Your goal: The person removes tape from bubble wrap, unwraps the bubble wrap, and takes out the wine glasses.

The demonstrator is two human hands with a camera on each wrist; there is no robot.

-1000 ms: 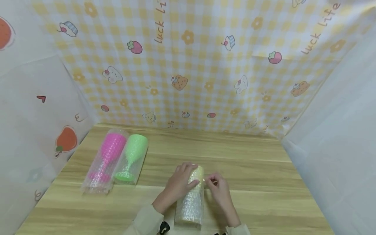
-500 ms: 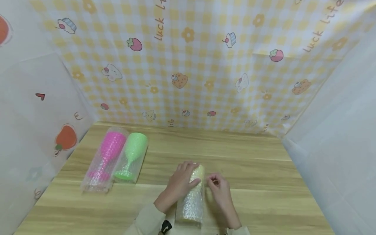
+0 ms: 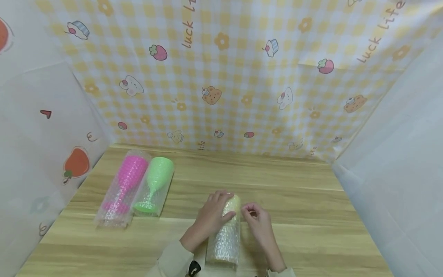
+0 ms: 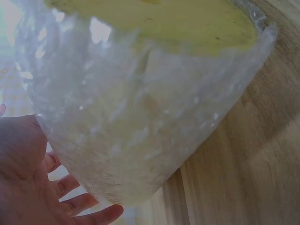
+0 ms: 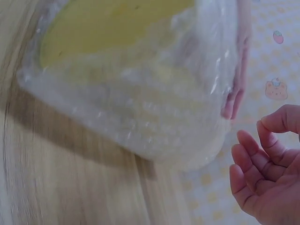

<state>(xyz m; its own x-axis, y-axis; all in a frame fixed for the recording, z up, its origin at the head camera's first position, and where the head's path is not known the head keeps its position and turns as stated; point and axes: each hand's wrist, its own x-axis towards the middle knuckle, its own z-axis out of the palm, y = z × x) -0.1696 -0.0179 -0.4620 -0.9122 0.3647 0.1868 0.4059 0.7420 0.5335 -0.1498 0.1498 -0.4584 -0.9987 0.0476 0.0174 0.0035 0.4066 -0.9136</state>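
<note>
In the head view a yellow goblet (image 3: pixel 225 236) rolled in bubble wrap lies on the table, pointing away from me. Its round yellow foot (image 4: pixel 187 23) faces the left wrist camera through the wrap. My left hand (image 3: pixel 214 216) grips the roll from the left, fingers over its far part and thumb across the top. Just right of the roll is my right hand (image 3: pixel 257 221), thumb and index fingertips pressed together. A faint see-through strip, seemingly clear tape (image 5: pixel 244 121), runs from that pinch toward the wrap.
Off to the left lie a pink goblet (image 3: pixel 131 173) and a green goblet (image 3: pixel 159 175), side by side in bubble wrap. Behind the wooden table (image 3: pixel 294 181) hangs a yellow checked cloth (image 3: pixel 221 69). Pale sheets close off both sides.
My right hand's pinch shifted slightly right, away from the roll, then came back toward it. The left hand keeps its grip on the wrapped goblet.
</note>
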